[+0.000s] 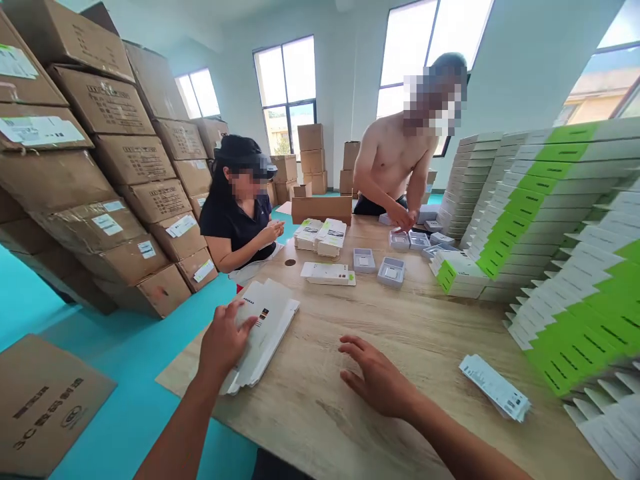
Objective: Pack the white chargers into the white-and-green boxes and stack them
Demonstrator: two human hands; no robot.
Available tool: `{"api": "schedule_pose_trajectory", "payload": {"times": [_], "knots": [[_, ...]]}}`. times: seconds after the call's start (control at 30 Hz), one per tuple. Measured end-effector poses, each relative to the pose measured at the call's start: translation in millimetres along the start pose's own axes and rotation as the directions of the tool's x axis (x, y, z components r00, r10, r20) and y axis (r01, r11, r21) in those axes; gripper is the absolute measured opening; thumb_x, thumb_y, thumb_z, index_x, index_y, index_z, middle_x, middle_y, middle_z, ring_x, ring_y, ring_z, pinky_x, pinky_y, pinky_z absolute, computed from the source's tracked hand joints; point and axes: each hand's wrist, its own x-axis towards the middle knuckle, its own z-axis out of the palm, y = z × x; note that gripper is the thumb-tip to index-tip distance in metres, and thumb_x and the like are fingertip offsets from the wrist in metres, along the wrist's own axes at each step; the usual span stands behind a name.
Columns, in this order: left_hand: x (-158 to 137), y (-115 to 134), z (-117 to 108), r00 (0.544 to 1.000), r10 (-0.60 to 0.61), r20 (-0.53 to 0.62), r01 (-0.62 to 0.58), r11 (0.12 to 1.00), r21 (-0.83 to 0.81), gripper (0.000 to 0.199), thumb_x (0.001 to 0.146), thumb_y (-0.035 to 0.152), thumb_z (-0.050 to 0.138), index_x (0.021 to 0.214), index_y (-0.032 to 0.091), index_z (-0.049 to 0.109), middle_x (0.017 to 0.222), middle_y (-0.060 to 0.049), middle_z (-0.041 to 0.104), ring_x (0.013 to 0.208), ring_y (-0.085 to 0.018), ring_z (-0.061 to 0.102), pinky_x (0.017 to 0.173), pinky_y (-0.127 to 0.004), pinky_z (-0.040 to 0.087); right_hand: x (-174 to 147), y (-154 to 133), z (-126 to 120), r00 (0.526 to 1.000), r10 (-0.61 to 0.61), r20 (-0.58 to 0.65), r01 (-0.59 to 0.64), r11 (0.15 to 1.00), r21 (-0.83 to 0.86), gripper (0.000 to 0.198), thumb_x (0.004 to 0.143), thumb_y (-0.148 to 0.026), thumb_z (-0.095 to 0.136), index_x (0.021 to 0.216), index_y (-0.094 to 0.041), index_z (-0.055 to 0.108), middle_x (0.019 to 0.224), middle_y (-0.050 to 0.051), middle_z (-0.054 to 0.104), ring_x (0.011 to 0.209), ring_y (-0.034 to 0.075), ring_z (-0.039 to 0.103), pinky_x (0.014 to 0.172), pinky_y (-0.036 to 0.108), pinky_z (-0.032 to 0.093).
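A stack of flat, unfolded white cartons [273, 320] lies at the table's left edge. My left hand [224, 339] rests on its top sheet, fingers spread and curled slightly, not wrapped round anything. Over the bare wood to the right of the stack, my right hand [374, 377] is open with its fingers stretched toward the left and nothing in it. Whether it touches the tabletop, I cannot tell. Farther right lies a small pile of narrow printed leaflets [495, 387], apart from both hands.
Tall stacks of white-and-green boxes [535, 193] line the right side. Two people work across the wooden table [320, 347], near clear plastic trays [391, 272], a flat white carton [327, 274] and piled printed packs [330, 238]. Brown cartons [120, 160] rise at the left.
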Motion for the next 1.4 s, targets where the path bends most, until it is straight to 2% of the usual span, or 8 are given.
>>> {"api": "schedule_pose_trajectory", "payload": {"times": [0.17,0.27,0.37,0.63,0.8,0.97,1.13,1.4], "knots": [[-30.5,56.8,-8.7,0.849,0.527,0.014,-0.491,0.8,-0.345,0.035,0.098,0.049,0.056,0.126,0.027,0.058,0.131,-0.009,0.059,0.119,-0.027,0.061,0.096,-0.035,0.052,11.7,-26.7,-13.9,0.982,0.187,0.023,-0.151,0.706,0.692,0.047,0.089,-0.054,0.065,0.117,-0.016,0.067,0.097,0.009,0.072,0.078,0.018,0.067,0.053,0.024,0.053],[-49.3,81.6,-6.2,0.749,0.661,0.033,-0.6,0.699,-0.39,0.077,0.078,0.058,0.079,0.142,0.028,0.048,0.144,-0.012,0.051,0.128,-0.035,0.055,0.103,-0.045,0.05,-0.9,-35.4,-16.9,0.976,0.212,0.058,-0.169,0.555,0.814,0.053,0.089,-0.064,0.06,0.103,-0.014,0.07,0.074,0.002,0.066,0.057,0.012,0.055,0.043,0.021,0.045],[-67.8,98.6,-0.9,0.683,0.724,0.096,-0.674,0.675,-0.3,0.126,0.06,0.045,0.091,0.16,0.027,0.018,0.158,-0.018,0.038,0.14,-0.044,0.041,0.112,-0.058,0.041,-24.6,-39.6,-19.8,0.976,0.218,-0.02,-0.1,0.527,0.844,0.052,0.088,-0.066,0.062,0.096,-0.015,0.071,0.071,0.001,0.065,0.057,0.012,0.056,0.05,0.023,0.048],[-82.1,130.6,-8.0,0.585,0.81,0.038,-0.798,0.583,-0.155,0.105,0.062,0.005,0.068,0.158,0.018,0.029,0.161,-0.019,0.038,0.148,-0.043,0.03,0.121,-0.064,0.019,-67.1,-38.7,-50.8,0.968,0.251,-0.019,-0.171,0.71,0.683,0.041,0.081,-0.059,0.076,0.079,-0.019,0.073,0.071,0.0,0.069,0.059,0.014,0.056,0.056,0.026,0.046],[-82.4,150.2,-17.7,0.763,0.62,0.183,-0.368,0.649,-0.666,0.061,0.086,0.024,0.066,0.145,0.019,0.053,0.141,-0.016,0.064,0.131,-0.04,0.056,0.111,-0.058,0.043,-83.0,-45.3,-32.3,0.888,0.359,-0.287,0.017,0.598,0.801,0.062,0.09,-0.076,0.052,0.119,-0.022,0.066,0.114,0.01,0.073,0.096,0.024,0.068,0.081,0.036,0.054],[-105.6,175.9,-0.3,0.665,0.487,0.565,0.522,0.237,-0.819,0.061,0.083,0.06,0.075,0.121,0.012,0.07,0.097,-0.016,0.08,0.083,-0.034,0.077,0.071,-0.042,0.062,-89.9,-48.1,4.1,0.729,0.372,-0.575,-0.068,0.875,0.479,0.048,0.099,-0.066,0.045,0.086,-0.023,0.059,0.079,0.003,0.066,0.069,0.018,0.058,0.062,0.029,0.042],[-124.8,200.6,23.9,0.867,0.222,0.446,0.422,0.15,-0.894,0.06,0.077,0.066,0.078,0.11,0.015,0.073,0.097,-0.011,0.081,0.085,-0.029,0.077,0.062,-0.03,0.06,-91.3,-39.7,2.7,0.626,0.367,-0.688,-0.064,0.903,0.424,0.05,0.099,-0.065,0.043,0.071,-0.024,0.048,0.063,-0.001,0.054,0.057,0.016,0.047,0.055,0.028,0.035],[-124.8,213.0,44.3,0.828,0.249,0.502,0.475,0.163,-0.865,0.071,0.078,0.079,0.065,0.091,0.011,0.078,0.074,-0.012,0.079,0.071,-0.029,0.076,0.053,-0.03,0.057,-89.4,-26.9,2.6,0.697,0.512,-0.502,0.103,0.621,0.777,0.049,0.091,-0.068,0.059,0.075,-0.022,0.055,0.065,-0.002,0.056,0.059,0.014,0.048,0.054,0.025,0.039]]}}
